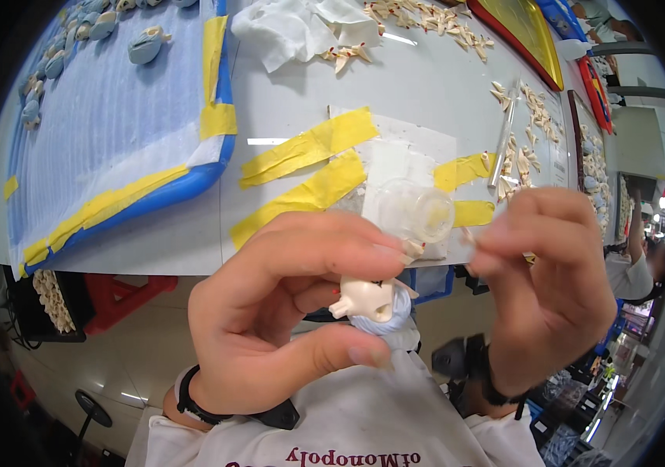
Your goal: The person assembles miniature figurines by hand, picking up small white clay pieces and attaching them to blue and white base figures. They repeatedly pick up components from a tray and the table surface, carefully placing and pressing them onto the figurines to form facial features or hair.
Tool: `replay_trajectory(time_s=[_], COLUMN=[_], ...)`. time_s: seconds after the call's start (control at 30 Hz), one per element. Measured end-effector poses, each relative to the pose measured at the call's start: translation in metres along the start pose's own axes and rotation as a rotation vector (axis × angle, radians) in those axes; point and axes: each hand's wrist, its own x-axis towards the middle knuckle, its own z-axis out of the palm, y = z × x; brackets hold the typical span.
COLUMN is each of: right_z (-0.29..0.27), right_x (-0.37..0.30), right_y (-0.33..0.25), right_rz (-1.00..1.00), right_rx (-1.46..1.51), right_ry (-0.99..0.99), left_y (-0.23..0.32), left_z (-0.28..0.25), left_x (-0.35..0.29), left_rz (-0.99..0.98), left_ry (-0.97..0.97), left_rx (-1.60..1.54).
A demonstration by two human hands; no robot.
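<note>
Between the thumb and fingers of my left hand is a small doll figure, cream with a pale blue, ribbed, hair-like part. A tiny red spot shows at its left side. My right hand is raised to the right of it, thumb and forefinger pinched on a tiny pale piece, too small to name. A clear plastic cup stands just beyond both hands. Under it lies a white sheet, held to the table by yellow tape.
A blue-rimmed tray at the left carries several blue-and-cream figures. White cloth lies at the back beside many small cream parts. A clear bar lies among more parts at right. Another person is at far right.
</note>
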Motion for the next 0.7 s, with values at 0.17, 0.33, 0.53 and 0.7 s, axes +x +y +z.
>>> replay_trajectory(time_s=[0.17,0.33,0.53,0.7], right_z=[0.005,-0.001,-0.012,-0.018], right_x=[-0.006,-0.007,-0.008,-0.017], right_y=[-0.007,-0.011,-0.01,-0.018], right_rz=[0.035,-0.078,-0.092,0.295], right_rx=[0.293,0.225,0.159,0.577], right_ry=[-0.136,-0.203,-0.276,-0.234], left_y=[-0.003,-0.004,0.0,0.004], left_z=[0.001,-0.01,-0.009,0.015], left_x=[-0.005,-0.005,-0.01,0.007], left_rz=[0.048,0.188,0.324,0.663], left_ry=[-0.002,-0.126,-0.109,-0.195], left_rx=[0.04,0.259,0.508,0.848])
